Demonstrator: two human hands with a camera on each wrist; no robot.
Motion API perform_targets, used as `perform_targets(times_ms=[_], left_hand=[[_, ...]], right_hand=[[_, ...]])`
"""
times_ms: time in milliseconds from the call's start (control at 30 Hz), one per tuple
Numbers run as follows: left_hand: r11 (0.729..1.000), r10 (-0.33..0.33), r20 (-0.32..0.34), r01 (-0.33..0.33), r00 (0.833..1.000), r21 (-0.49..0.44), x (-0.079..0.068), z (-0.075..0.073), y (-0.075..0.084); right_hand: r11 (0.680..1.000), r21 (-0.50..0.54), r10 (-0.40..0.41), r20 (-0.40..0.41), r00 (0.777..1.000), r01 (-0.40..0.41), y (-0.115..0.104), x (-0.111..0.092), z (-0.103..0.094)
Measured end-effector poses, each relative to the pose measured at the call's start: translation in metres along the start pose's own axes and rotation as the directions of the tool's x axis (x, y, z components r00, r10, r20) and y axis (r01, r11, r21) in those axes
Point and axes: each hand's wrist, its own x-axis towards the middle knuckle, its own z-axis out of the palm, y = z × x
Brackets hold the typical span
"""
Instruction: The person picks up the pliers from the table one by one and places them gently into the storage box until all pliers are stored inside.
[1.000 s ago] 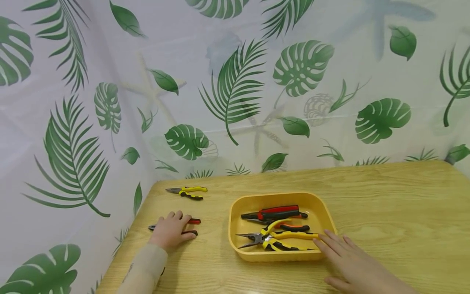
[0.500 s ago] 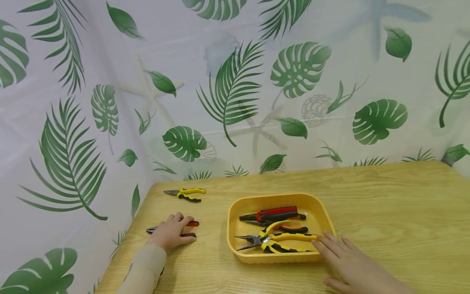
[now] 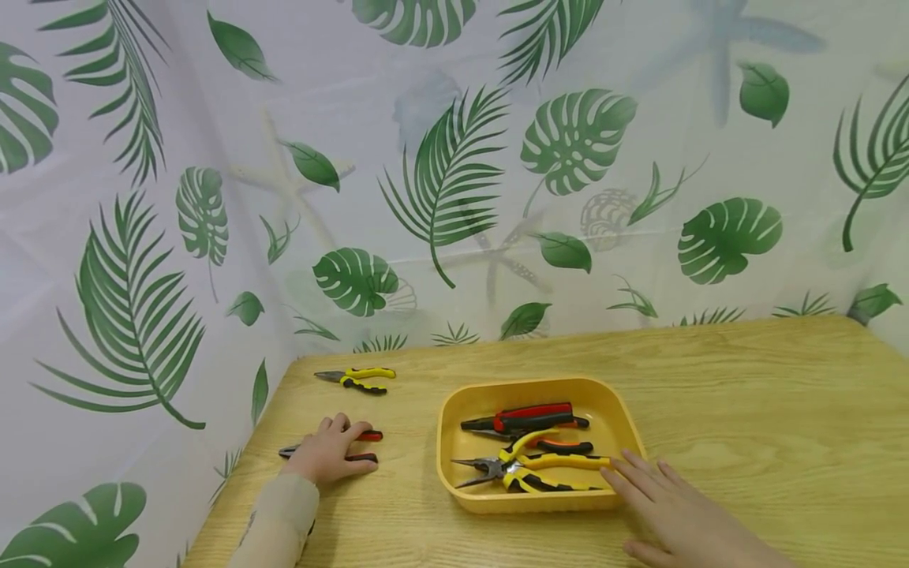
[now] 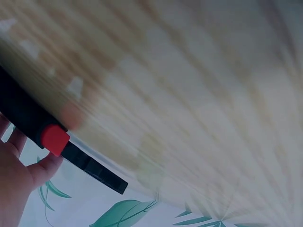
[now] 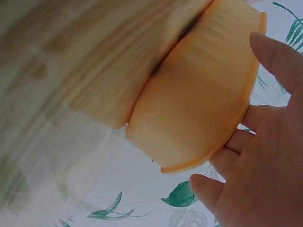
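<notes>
In the head view my left hand (image 3: 329,452) lies over red-and-black pliers (image 3: 364,457) on the table, thumb and fingers about the handles, the middle of the tool hidden under the palm. The left wrist view shows the pliers' dark handles (image 4: 87,163) with the thumb against them. My right hand (image 3: 671,505) rests straight fingers on the right rim of a yellow plastic box (image 3: 450,491). From the right wrist, the box's outer wall (image 5: 189,99) shows, fingertips right at its rim and thumb apart. Inside lie yellow-and-black pliers (image 3: 529,465) and red-and-black pliers (image 3: 536,416).
Yellow-and-black needle-nose pliers (image 3: 358,379) lie at the table's back left. An orange-and-black handle (image 3: 564,447) shows among the tools in the box. The wooden table (image 3: 767,410) meets a leaf-printed sheet (image 3: 497,197) at its back and left.
The head view has shifted slightly. Both hands stay where they were, the left on the pliers and the right at the box rim.
</notes>
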Motion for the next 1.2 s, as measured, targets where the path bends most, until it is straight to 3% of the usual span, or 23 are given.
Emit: perform_targets(times_ms=[233,533,1200], left_hand=[[0.999,-0.030,0.005,0.030,1.000,-0.014,-0.0009,-0.0009,0.0026],[0.999,-0.032,0.008,0.032,0.999,-0.022,0.0015,0.0034,0.0002],[0.998,-0.028,0.034,0.030,0.999,-0.062,0.0009,0.0012,0.0034]], right_hand=[[0.998,-0.053,-0.035,-0.056,0.998,0.032,-0.0001,0.0001,0.0011],[0.999,0.034,0.041,0.025,0.999,-0.041,-0.0019,-0.0003,-0.0017],[0.999,-0.032,-0.020,-0.047,0.999,0.018,0.0004,-0.0013,0.0020]])
